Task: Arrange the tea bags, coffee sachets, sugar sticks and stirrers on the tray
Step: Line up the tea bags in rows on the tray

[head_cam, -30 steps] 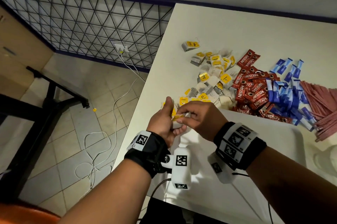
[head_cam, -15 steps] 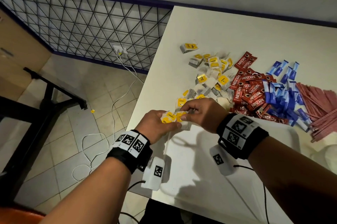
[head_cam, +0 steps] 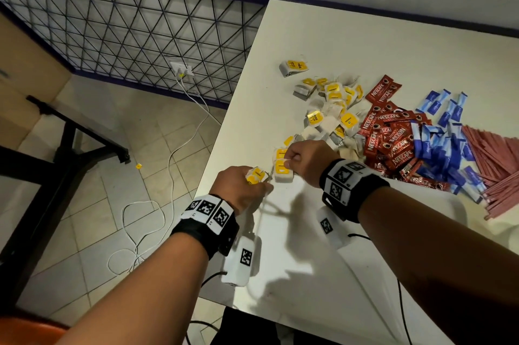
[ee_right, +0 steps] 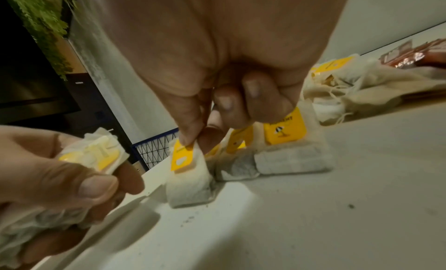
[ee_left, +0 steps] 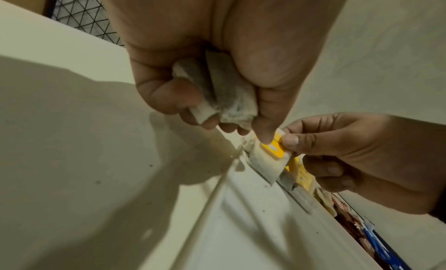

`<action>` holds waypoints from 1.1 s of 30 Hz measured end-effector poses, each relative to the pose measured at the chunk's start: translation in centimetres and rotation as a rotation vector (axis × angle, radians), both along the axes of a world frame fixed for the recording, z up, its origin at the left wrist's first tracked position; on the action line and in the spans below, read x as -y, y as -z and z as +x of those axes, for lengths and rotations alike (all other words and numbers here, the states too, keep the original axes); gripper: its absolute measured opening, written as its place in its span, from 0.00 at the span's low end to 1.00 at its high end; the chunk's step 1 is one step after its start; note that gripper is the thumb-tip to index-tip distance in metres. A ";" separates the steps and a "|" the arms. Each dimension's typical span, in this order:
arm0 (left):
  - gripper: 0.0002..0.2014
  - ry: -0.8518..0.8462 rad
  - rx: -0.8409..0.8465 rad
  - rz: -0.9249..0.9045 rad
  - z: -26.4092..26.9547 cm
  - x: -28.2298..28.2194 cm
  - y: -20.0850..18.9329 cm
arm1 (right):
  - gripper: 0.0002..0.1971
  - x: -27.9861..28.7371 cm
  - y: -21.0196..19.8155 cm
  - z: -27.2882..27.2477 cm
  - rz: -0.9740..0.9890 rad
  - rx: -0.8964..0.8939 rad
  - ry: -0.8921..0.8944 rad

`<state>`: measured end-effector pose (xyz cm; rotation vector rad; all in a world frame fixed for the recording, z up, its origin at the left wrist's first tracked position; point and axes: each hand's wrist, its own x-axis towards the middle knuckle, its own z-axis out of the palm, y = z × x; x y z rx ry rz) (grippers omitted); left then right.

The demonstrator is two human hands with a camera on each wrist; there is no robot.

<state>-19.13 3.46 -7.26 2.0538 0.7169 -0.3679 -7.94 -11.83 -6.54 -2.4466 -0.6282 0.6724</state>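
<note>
Yellow-tagged white paper tea bag [ee_right: 187, 171] is pinched by the right hand [head_cam: 306, 160], standing at the white plastic tray's [ee_right: 301, 226] rim. Left hand [head_cam: 238, 188] grips a bunch of similar tea bags [ee_left: 224, 96]. Red coffee sachets [head_cam: 390, 142] lie just behind.

Tiled room, white table [head_cam: 365, 44]

Both hands [head_cam: 306, 162] w/ tea bags [head_cam: 282, 169] — tray [head_cam: 351, 274] corner
</note>
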 end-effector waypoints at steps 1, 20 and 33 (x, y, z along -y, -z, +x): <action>0.08 0.002 0.002 -0.005 -0.3 -0.2 0.2 | 0.06 -0.1 0.2 0.1 -0.008 -0.004 0.012; 0.14 0.318 0.120 0.062 0.2 1.6 -0.4 | 0.03 1.9 -0.9 -0.3 -0.068 0.141 0.138; 0.13 0.618 0.064 0.501 2.6 2.9 -0.9 | 0.12 2.7 0.7 -1.3 -0.263 0.141 -0.130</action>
